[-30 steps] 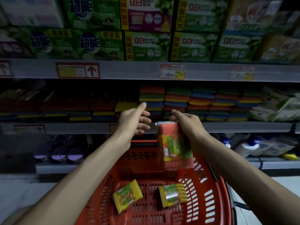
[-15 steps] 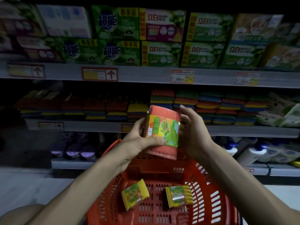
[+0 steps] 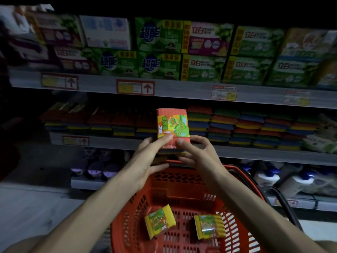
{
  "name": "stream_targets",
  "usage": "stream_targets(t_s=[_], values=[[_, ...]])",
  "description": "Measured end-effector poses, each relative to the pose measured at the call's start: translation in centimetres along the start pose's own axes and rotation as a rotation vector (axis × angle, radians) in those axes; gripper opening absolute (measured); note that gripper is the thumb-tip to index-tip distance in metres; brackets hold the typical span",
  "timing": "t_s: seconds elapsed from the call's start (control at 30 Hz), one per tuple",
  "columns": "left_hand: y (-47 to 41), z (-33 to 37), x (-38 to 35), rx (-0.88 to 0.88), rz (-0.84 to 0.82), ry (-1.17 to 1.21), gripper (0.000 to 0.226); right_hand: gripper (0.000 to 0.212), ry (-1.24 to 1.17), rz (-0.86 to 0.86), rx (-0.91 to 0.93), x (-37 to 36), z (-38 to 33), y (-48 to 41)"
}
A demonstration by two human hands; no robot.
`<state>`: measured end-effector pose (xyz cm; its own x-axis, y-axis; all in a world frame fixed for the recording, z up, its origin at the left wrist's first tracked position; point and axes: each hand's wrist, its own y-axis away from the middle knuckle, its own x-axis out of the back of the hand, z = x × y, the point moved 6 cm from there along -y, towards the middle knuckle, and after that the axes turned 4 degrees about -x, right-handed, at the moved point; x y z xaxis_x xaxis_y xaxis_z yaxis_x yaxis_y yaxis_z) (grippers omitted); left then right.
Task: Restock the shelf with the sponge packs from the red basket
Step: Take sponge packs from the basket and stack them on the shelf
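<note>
From my remote seat, the largest thing is the middle shelf [image 3: 255, 155]. It is dim, and its right part is full of sponge stacks [image 3: 246, 128] in many colours, with darker stacks on the left. Above it stand green detergent boxes [image 3: 160, 50].

Below, close to me, is the red basket [image 3: 182, 187]. In it lie 2 yellow-edged sponge packs, one left [image 3: 159, 223] and one right [image 3: 208, 227], apart from each other.

The red sponge pack [image 3: 173, 125] is in the air above the far rim of the basket. It is upright with the label toward me, in front of the shelf but not yet on it. Both hands hold it by the lower end. The left hand [image 3: 145, 161] has its thumb on the front and its fingers beneath. The right hand [image 3: 200, 157] pinches the lower right corner.

In my judgement the grip is low, so the pack can tip when pushed in. The place behind it is hidden, so I cannot tell how much room there is. If it is tight, neighbouring stacks may slide off. The poor light also makes a wrong row easy.
</note>
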<state>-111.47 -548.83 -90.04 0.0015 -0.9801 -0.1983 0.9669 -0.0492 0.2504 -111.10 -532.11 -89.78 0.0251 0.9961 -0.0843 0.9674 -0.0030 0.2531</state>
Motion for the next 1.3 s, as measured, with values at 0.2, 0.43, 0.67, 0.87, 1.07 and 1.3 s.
stream_targets(t_s=[0.2, 0.43, 0.67, 0.87, 1.07, 1.3], values=[[-2.2, 0.5, 1.7, -0.08, 0.175, 0.095, 0.031, 0.052, -0.023, 0.047, 0.046, -1.6, -1.0, -2.2], [-6.2, 0.5, 2.2, -0.096, 0.325, 0.252, 0.027, 0.056, 0.059, 0.068, 0.064, -2.7, -1.1, -4.2], [-7.5, 1.3, 1.4, -0.123, 0.4, 0.2, 0.032, 0.058, 0.065, 0.103, 0.075, -2.7, -1.4, -4.8], [-7.8, 1.8, 0.3, -0.211, 0.427, 0.05, 0.027, 0.071, 0.104, 0.122, 0.092, -2.5, -1.9, -5.0], [-8.3, 1.9, -0.5, -0.197, 0.42, 0.029, 0.02, 0.071, 0.139, 0.12, 0.133, -2.3, -2.2, -5.0], [-8.1, 1.9, -1.2, -0.184, 0.405, 0.065, 0.036, 0.072, 0.05, 0.134, 0.098, -1.9, -2.0, -5.0]])
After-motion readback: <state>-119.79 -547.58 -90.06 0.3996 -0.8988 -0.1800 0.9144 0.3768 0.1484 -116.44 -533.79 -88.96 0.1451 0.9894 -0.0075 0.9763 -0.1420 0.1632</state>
